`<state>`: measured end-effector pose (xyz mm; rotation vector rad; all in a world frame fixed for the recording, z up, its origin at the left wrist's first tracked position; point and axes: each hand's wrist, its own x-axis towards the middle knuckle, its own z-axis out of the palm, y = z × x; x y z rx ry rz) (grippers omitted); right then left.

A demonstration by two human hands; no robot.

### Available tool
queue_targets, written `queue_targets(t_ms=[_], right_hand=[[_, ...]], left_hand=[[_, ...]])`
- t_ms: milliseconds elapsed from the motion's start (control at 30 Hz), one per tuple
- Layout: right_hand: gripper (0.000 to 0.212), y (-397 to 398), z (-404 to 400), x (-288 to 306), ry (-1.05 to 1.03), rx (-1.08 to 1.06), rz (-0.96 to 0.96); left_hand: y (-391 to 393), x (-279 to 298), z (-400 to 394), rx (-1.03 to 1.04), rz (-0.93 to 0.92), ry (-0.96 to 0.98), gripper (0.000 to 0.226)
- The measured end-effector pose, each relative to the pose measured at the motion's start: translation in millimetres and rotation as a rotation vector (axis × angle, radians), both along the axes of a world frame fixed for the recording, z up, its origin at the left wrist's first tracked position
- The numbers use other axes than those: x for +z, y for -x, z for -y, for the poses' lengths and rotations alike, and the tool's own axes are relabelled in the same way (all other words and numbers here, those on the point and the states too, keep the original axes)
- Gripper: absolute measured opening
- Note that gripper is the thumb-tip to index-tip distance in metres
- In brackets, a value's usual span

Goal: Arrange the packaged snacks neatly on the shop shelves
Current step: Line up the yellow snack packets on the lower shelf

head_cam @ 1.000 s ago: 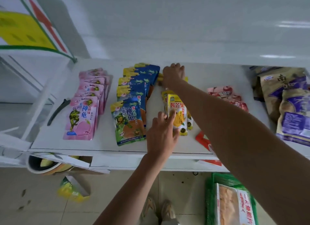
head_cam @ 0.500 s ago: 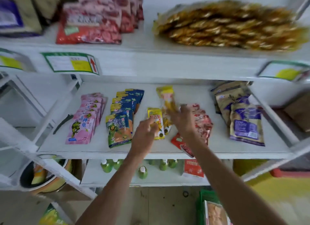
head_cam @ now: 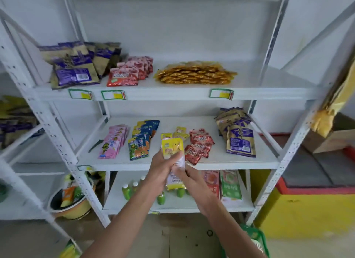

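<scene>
Yellow packets off the shelf (into both hands).

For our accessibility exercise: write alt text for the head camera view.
Both hands, left hand and right hand, hold yellow snack packets before the middle shelf, where pink packets, blue packets and red packets lie in rows.
</scene>
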<state>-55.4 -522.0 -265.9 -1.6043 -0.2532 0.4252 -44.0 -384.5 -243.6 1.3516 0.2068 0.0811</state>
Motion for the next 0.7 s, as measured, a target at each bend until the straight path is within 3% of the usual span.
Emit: queue_targets(t_ms=[133, 300, 500, 700], right_hand=[[0.035, 21.5, 3.3, 11.4, -0.059, -0.126, 0.131], [0.033, 42.5, 0.1, 25.2, -0.090, -0.082, 0.103], [0.040, 62.6, -27.3, 27.7, -0.043, -0.137, 0.178], [0.043, 83.2, -50.2, 27.3, -0.015, -0.205, 0.243]], left_hand=[[35.5, 31.4, 3.1, -0.021, 0.011, -0.098, 0.010], [57.6, 42.3, -22.6, -0.042, 0.023, -0.269, 0.017], [78.2, 42.0, -54.4, 0.019, 0.047, -0.245, 0.019], [93.9, 43.4, -74.6, -0.026, 0.057, -0.212, 0.007]])
